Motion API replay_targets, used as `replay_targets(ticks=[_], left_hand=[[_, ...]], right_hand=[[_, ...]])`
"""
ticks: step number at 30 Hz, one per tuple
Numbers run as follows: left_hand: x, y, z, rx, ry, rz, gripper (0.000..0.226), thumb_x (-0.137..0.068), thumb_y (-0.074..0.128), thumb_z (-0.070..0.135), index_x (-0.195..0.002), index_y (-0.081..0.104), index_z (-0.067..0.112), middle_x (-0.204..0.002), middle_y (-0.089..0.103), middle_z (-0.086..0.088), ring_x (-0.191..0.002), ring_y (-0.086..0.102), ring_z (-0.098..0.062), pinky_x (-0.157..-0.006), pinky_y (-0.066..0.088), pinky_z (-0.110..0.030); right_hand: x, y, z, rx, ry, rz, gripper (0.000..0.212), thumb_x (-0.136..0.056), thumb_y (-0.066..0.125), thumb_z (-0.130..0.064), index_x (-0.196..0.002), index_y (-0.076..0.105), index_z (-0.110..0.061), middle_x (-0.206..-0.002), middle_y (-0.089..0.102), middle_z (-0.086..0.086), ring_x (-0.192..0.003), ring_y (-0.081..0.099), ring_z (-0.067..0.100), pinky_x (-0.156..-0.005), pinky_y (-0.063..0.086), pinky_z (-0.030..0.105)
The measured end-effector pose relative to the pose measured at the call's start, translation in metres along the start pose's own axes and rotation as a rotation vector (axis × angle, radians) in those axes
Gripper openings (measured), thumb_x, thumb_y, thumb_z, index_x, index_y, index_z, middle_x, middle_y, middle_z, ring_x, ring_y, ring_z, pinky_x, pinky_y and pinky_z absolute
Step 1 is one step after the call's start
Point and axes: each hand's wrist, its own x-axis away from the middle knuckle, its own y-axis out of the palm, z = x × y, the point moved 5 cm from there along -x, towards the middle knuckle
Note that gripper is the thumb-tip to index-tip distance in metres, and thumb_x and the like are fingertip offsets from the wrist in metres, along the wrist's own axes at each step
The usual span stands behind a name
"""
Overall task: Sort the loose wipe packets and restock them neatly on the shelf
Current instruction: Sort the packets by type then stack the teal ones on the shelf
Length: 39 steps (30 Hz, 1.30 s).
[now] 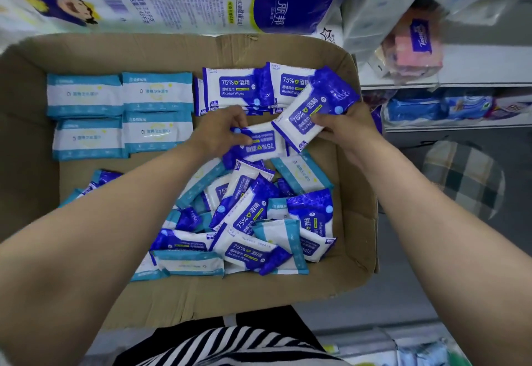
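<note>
Over a cardboard box [357,221], the left hand [218,132] is pinching one dark-blue wipe packet [256,142] while the right hand [345,128] is gripping another [313,106], above the loose pile [253,221].

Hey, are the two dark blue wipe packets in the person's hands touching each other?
Touching. The head view shows the right-hand packet overlapping the left-hand packet's end, with no gap.
</note>
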Motion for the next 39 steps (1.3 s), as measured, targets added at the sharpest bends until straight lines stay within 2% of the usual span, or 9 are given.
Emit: replay_targets(ticks=[3, 6, 9, 14, 18, 22, 30, 34, 39], left_hand=[[0.003, -0.018, -0.020, 0.103, -0.074, 0.055, 0.031, -0.077, 0.080, 0.015, -0.096, 0.056, 0.013, -0.104, 0.065, -0.001, -0.099, 0.059, -0.015, -0.073, 0.046, -0.026], [0.008, -0.021, -0.031, 0.211, -0.161, 0.022, 0.039, -0.079, 0.078, 0.014, -0.113, 0.057, 0.013, -0.117, 0.063, 0.000, -0.107, 0.058, -0.014, -0.078, 0.053, -0.031], [0.011, -0.024, -0.032, 0.205, -0.167, -0.015, 0.041, -0.085, 0.073, 0.018, -0.124, 0.062, 0.019, -0.120, 0.062, 0.001, -0.105, 0.056, -0.010, -0.071, 0.049, -0.023], [0.019, -0.030, -0.035, 0.056, -0.188, -0.015, 0.025, -0.089, 0.065, 0.038, -0.103, 0.069, 0.017, -0.101, 0.063, 0.005, -0.086, 0.057, -0.007, -0.065, 0.043, -0.015], [0.023, -0.030, -0.039, 0.079, -0.223, -0.020, 0.026, -0.085, 0.070, 0.039, -0.086, 0.070, 0.012, -0.096, 0.069, 0.000, -0.082, 0.061, -0.009, -0.071, 0.047, -0.023], [0.026, -0.031, -0.041, 0.220, -0.234, -0.057, 0.012, -0.084, 0.073, 0.024, -0.087, 0.063, 0.017, -0.103, 0.070, -0.001, -0.099, 0.065, -0.018, -0.089, 0.053, -0.040], [0.042, -0.032, -0.048, 0.515, -0.180, 0.004, 0.057, -0.092, 0.062, 0.004, -0.137, 0.044, 0.033, -0.097, 0.064, -0.013, -0.089, 0.069, -0.019, -0.066, 0.061, -0.035], [0.041, -0.031, -0.062, -0.094, -0.278, -0.032, 0.044, -0.084, 0.073, 0.031, -0.125, 0.058, 0.032, -0.105, 0.063, -0.006, -0.090, 0.062, -0.022, -0.072, 0.054, -0.032], [0.023, -0.036, -0.032, -0.399, 0.230, 0.133, 0.034, -0.082, 0.074, 0.030, -0.113, 0.067, 0.020, -0.115, 0.059, -0.009, -0.111, 0.050, -0.030, -0.089, 0.044, -0.042]], right_hand=[[0.001, 0.010, 0.022, 0.022, 0.155, -0.028, 0.032, -0.083, 0.076, -0.008, -0.110, 0.060, -0.009, -0.111, 0.071, 0.010, -0.091, 0.072, 0.023, -0.074, 0.062, 0.035], [0.003, 0.005, 0.038, 0.618, 0.202, -0.001, 0.029, -0.083, 0.078, -0.030, -0.096, 0.058, -0.014, -0.107, 0.071, 0.008, -0.087, 0.071, 0.023, -0.071, 0.058, 0.034], [0.010, 0.004, 0.017, 1.068, -0.105, 0.243, 0.051, -0.086, 0.071, -0.036, -0.122, 0.045, -0.011, -0.125, 0.058, 0.011, -0.108, 0.062, 0.031, -0.074, 0.044, 0.031], [0.004, 0.030, 0.007, 1.425, -0.483, 0.153, 0.056, -0.088, 0.068, -0.032, -0.135, 0.044, -0.014, -0.138, 0.041, 0.014, -0.126, 0.042, 0.030, -0.091, 0.045, 0.043], [0.000, 0.043, 0.009, 1.406, -0.611, -0.028, 0.055, -0.089, 0.067, -0.024, -0.140, 0.046, -0.018, -0.148, 0.041, 0.008, -0.137, 0.035, 0.028, -0.104, 0.038, 0.044], [-0.005, 0.043, 0.020, 1.305, -0.451, -0.179, 0.056, -0.092, 0.065, -0.022, -0.143, 0.042, -0.024, -0.142, 0.044, 0.008, -0.130, 0.044, 0.028, -0.093, 0.047, 0.041], [-0.011, 0.039, 0.022, 1.294, -0.388, -0.160, 0.057, -0.086, 0.072, -0.031, -0.137, 0.047, -0.027, -0.138, 0.042, 0.008, -0.128, 0.044, 0.026, -0.095, 0.050, 0.042], [-0.013, 0.046, 0.013, 1.308, -0.458, -0.139, 0.050, -0.079, 0.079, -0.032, -0.123, 0.058, -0.020, -0.132, 0.048, 0.005, -0.126, 0.042, 0.024, -0.096, 0.047, 0.040], [-0.015, 0.046, 0.008, 1.319, -0.442, -0.188, 0.048, -0.079, 0.079, -0.030, -0.121, 0.057, -0.020, -0.129, 0.057, 0.004, -0.124, 0.044, 0.024, -0.094, 0.047, 0.041]])
